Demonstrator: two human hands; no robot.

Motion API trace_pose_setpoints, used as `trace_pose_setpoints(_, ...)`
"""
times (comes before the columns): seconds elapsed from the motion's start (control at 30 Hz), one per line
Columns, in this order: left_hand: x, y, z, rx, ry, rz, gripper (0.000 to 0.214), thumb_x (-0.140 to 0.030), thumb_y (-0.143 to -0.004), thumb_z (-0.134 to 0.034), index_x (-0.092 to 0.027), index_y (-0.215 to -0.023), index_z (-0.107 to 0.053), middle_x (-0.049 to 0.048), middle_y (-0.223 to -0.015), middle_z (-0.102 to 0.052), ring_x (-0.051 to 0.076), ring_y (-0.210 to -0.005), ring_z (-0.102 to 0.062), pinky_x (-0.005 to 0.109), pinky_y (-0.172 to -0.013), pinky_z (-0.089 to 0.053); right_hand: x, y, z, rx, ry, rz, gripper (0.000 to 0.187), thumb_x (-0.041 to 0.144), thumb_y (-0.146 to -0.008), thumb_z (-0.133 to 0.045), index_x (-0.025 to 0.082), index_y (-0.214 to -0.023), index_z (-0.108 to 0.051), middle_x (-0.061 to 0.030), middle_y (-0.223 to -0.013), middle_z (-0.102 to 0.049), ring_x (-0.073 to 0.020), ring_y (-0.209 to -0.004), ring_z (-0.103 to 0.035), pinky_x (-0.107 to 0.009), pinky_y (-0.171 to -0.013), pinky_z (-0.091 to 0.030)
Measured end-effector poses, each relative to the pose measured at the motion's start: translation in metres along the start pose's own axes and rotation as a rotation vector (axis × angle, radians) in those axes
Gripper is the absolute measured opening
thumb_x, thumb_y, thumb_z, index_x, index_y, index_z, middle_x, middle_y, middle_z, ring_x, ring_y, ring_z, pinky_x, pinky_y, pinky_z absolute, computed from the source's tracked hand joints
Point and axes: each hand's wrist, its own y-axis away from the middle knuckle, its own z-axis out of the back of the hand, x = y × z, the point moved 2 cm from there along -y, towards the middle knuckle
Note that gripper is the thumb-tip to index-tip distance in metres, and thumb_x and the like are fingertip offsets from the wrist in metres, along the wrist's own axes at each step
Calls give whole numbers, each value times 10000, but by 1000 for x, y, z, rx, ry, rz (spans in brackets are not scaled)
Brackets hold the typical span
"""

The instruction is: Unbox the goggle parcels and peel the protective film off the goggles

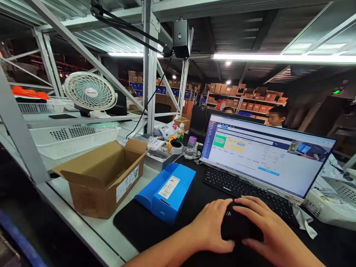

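Observation:
Between my hands is a dark black object (239, 227) with a white letter near its upper left; it blends with the black mat, so its exact kind is unclear. My left hand (211, 227) grips its left side, fingers over the top and thumb below. On the opposite side, my right hand (268, 225) curls round it in the same way. Left of my hands lies a blue box (180, 185) with a white label, its end flap open. Just beyond my hands are a black keyboard (222, 182) and a lit monitor (250, 155).
An open cardboard box (94, 196) stands at the left on the table. Behind are a grey tray (158, 161), a tape roll (175, 146) and a purple-capped bottle (190, 148). A fan (90, 91) sits on the left shelf. Other people are beyond the monitor.

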Motion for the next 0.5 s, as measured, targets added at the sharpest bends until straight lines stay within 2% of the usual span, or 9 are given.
trace_pose_setpoints(0.1,13,-3,10,42,87,16,1103,-398,-531,-847,-219,-1505,-362,139,-1434,-518,343,-1283,-525,487,-1119,-416,-13,2,-6,-32,-70,-10,611,162,-776,-689,315,-1358,-584,-44,-1540,-456,-296,-1447,-366,-516,-1186,-351)
trace_pose_setpoints(0.2,20,-3,5,-61,133,63,1031,-328,-557,-823,-208,-1476,-370,148,-1438,-494,338,-1303,-500,500,-1141,-385,-17,1,-4,-70,-171,-40,613,155,-856,-616,308,-1437,-495,-72,-1586,-380,-268,-1442,-390,-494,-1194,-339)
trace_pose_setpoints(0.3,21,1,-6,-152,182,74,944,-263,-638,-751,-193,-1471,-311,166,-1469,-442,327,-1347,-457,525,-1169,-340,-13,1,10,-103,-289,-58,580,236,-915,-612,299,-1468,-448,-96,-1585,-375,-251,-1439,-396,-469,-1199,-332)
trace_pose_setpoints(0.43,21,6,-15,-170,191,-38,956,-236,-663,-730,-226,-1492,-253,164,-1495,-415,340,-1375,-442,551,-1167,-348,-12,6,31,-172,-420,-35,626,382,-913,-674,278,-1482,-436,-116,-1574,-393,-257,-1450,-372,-460,-1201,-318)
trace_pose_setpoints(0.5,22,8,-17,-189,132,-117,976,-217,-647,-737,-253,-1493,-252,155,-1491,-425,350,-1373,-452,554,-1160,-364,-16,11,40,-218,-460,-33,623,413,-900,-696,267,-1463,-473,-112,-1527,-468,-251,-1417,-420,-440,-1187,-337)
